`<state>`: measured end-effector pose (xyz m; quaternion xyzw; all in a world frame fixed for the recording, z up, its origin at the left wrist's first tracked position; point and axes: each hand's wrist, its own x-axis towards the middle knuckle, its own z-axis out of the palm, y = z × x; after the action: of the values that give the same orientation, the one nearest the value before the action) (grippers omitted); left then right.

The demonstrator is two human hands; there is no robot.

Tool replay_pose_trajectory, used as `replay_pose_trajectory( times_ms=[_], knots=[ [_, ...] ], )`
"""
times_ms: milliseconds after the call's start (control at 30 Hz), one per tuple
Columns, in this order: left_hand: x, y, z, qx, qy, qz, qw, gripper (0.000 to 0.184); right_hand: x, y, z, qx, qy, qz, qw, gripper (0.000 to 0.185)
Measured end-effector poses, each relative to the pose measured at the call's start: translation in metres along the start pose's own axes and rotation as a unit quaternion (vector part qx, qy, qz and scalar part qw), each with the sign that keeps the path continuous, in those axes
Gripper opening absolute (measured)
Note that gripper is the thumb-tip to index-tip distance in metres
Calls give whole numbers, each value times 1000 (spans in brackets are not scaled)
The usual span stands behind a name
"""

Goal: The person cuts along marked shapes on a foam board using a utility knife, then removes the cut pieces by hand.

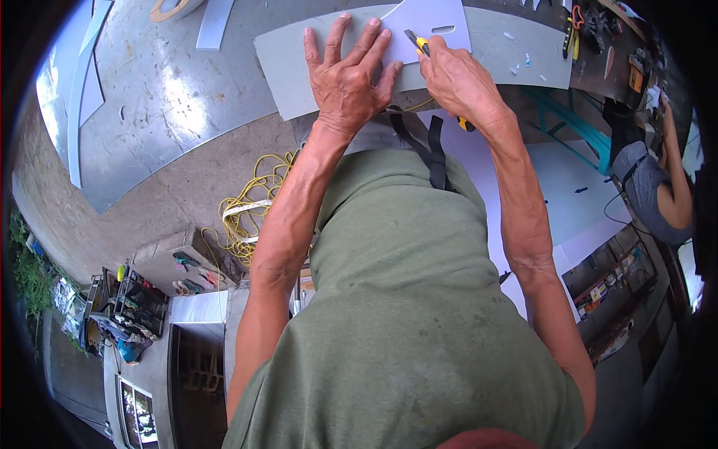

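Observation:
My left hand (345, 78) lies flat with its fingers spread on a grey board (288, 71). Its fingertips and thumb reach the edge of a white sheet (426, 19) lying on that board. My right hand (465, 84) is closed around a yellow utility knife (422, 45). The knife's blade points up and to the left, at the white sheet. Just right of the blade, the sheet has a small rounded slot (443, 30). Whether the blade tip touches the sheet I cannot tell.
Pliers (574, 31) and other tools lie on the table at right, beside small white scraps (514, 71). Long strips (78, 112) rest on the metal tabletop (161, 127) at left. Yellow cord (254, 198) is heaped below. At far right is another person (658, 179).

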<state>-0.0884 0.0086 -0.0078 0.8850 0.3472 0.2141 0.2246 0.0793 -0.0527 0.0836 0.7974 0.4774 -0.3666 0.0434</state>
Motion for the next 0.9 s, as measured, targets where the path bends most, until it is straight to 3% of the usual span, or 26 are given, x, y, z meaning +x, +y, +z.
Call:
replay_pose_trajectory(
  times_ms=[467,900],
  knots=[
    [0,2,0,-3,2,-2,1000,48,-10,-9,20,48,67,10,997,28],
    [1,0,-1,-8,2,-4,1000,48,-20,-12,12,65,23,53,996,27]
  ],
)
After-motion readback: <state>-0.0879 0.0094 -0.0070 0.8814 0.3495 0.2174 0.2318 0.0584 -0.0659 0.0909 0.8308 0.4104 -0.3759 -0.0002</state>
